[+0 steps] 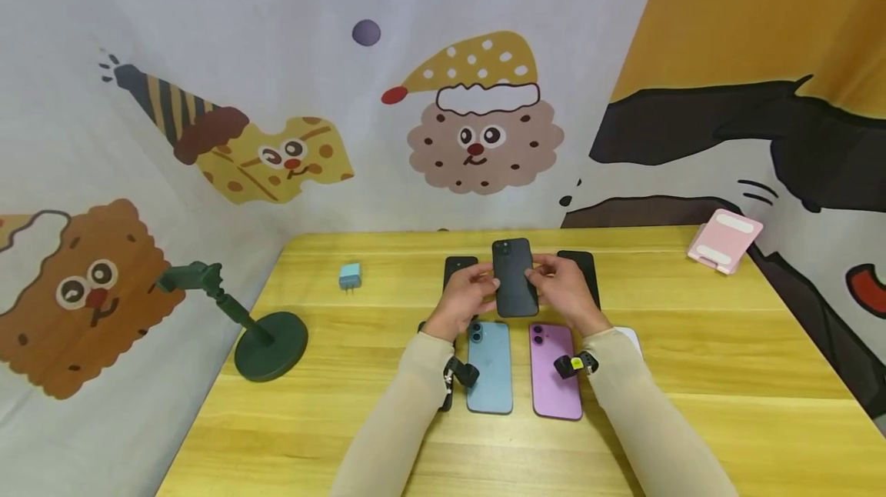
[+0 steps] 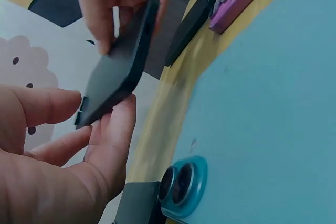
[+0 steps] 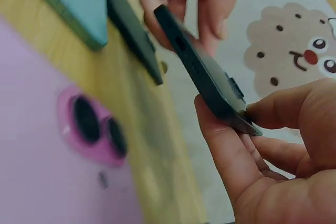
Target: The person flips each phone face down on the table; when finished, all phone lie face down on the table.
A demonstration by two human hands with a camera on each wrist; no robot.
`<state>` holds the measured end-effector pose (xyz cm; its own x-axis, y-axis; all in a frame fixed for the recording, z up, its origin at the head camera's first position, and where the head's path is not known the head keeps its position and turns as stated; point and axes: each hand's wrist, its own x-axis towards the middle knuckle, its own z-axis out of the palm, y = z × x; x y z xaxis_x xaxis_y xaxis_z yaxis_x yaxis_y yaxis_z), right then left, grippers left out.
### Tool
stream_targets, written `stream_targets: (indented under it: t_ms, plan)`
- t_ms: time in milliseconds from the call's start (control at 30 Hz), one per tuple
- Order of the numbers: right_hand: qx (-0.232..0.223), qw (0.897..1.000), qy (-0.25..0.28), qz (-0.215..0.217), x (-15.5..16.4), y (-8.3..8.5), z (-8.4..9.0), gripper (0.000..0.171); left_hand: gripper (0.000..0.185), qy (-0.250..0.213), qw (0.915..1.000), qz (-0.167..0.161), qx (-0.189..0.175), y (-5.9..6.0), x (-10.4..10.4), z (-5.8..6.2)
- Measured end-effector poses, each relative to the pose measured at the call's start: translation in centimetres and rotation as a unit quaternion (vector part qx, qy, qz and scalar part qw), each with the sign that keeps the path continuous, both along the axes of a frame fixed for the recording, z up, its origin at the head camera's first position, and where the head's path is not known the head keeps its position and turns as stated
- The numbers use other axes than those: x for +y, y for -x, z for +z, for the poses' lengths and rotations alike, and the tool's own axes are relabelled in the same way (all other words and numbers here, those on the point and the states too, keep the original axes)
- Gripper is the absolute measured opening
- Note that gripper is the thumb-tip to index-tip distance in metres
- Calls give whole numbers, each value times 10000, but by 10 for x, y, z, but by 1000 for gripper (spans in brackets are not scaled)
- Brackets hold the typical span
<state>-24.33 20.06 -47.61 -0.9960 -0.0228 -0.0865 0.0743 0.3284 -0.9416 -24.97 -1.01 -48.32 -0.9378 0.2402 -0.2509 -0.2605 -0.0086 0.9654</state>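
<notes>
A dark smartphone is held up between both hands over the table, its back and camera corner toward the head view. My left hand grips its left edge, thumb along the side and fingers under it. On the opposite edge my right hand pinches it with the thumb on the back. Below lie a light blue phone and a pink-purple phone, both camera side up. Behind the hands are a dark phone at left and a black phone at right, each partly covered.
A white phone and another dark phone show partly behind the forearms. At left are a green stand and a blue charger plug. A pink folding stand is at the back right, before a patterned curtain.
</notes>
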Motion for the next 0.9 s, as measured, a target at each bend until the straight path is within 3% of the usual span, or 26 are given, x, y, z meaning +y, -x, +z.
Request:
stream_targets:
  t_ms: [267,467,667,900]
  plan:
    - [-197,9992,-338,-106,3,7,-16,47,47,284,9996,3,21,0,3,-3]
    - [-120,9951,-983,-78,2,8,-23,47,53,452,9989,-94,13,0,6,-6]
    - [97,9892,-1464,38,2,6,-23,47,56,874,9956,-178,278,-2,9,-4]
    - [6,9888,-1493,60,3,3,-17,46,63,1185,9921,-265,299,-4,10,1]
